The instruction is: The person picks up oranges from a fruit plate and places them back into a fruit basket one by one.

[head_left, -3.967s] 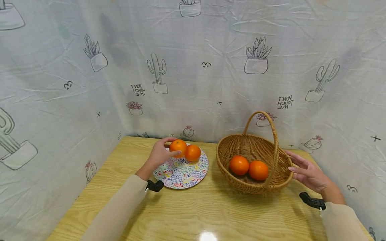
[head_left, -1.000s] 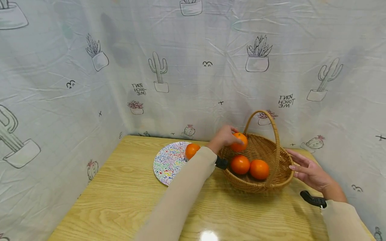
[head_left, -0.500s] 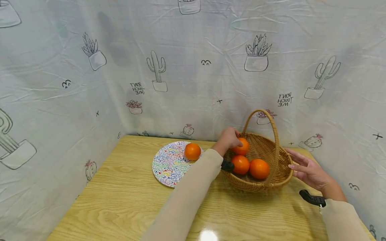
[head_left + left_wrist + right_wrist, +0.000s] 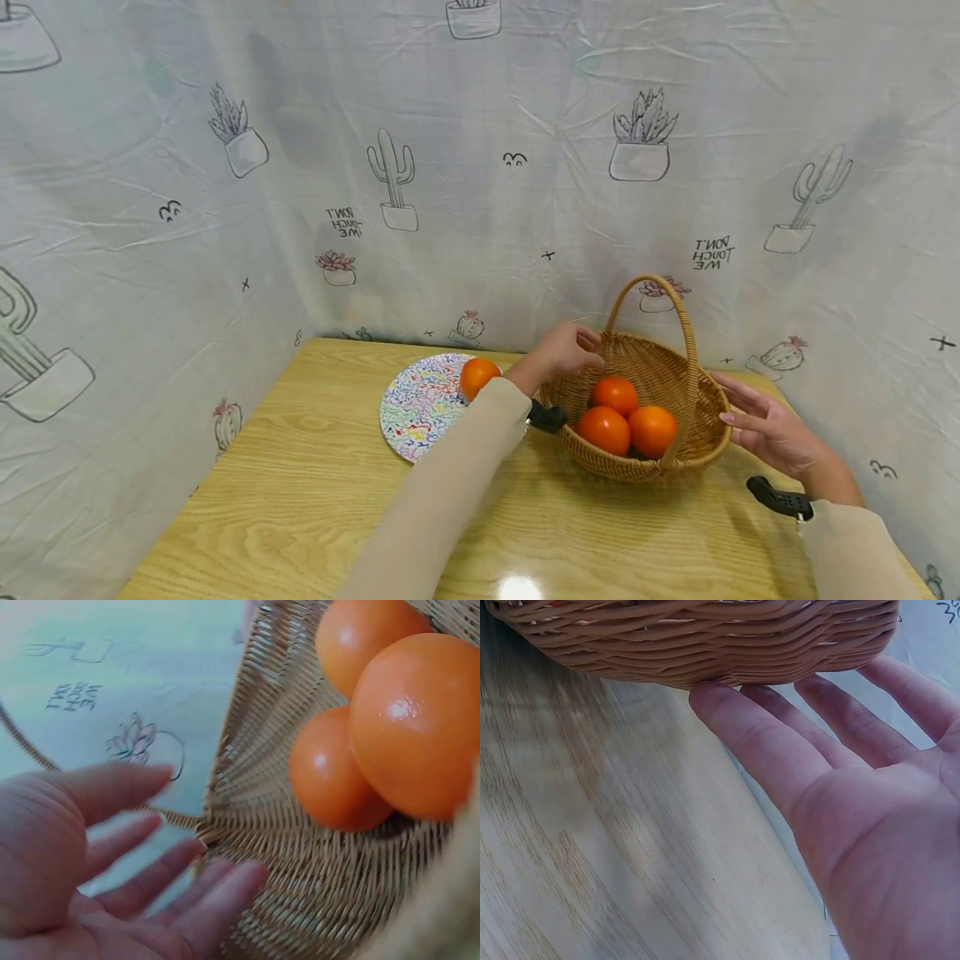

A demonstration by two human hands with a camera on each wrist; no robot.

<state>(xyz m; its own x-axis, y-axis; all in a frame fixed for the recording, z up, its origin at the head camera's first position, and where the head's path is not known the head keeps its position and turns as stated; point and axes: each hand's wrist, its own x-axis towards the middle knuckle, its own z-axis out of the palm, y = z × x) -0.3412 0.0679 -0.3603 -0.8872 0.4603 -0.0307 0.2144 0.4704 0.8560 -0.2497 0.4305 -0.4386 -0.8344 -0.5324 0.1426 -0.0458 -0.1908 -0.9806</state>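
Three oranges [image 4: 604, 430] lie grouped in the wicker basket [image 4: 633, 472], touching one another. My left hand [image 4: 567, 348] hovers over the basket's left rim, fingers relaxed and holding nothing. In the left wrist view, the fingers [image 4: 217, 900] are spread beside the wicker wall, apart from the oranges [image 4: 420, 724]. My right hand [image 4: 776, 433] touches the basket's right end. Up close in the right wrist view, its thumb and fairly straight fingers rest against the woven side [image 4: 727, 645]. Another orange [image 4: 478, 377] sits on a round patterned plate [image 4: 412, 408], partly covered by my left sleeve.
The basket's tall arched handle [image 4: 686, 333] rises over its right half. A pale wood-grain table [image 4: 300, 492] carries everything. Behind and at the sides hangs a light curtain [image 4: 450, 167] printed with potted cacti, close to the table's back edge.
My left hand carried an orange from the plate into the basket, released it and drew back slightly left. The oranges in the basket shifted together. My right hand has stayed at the basket's end.
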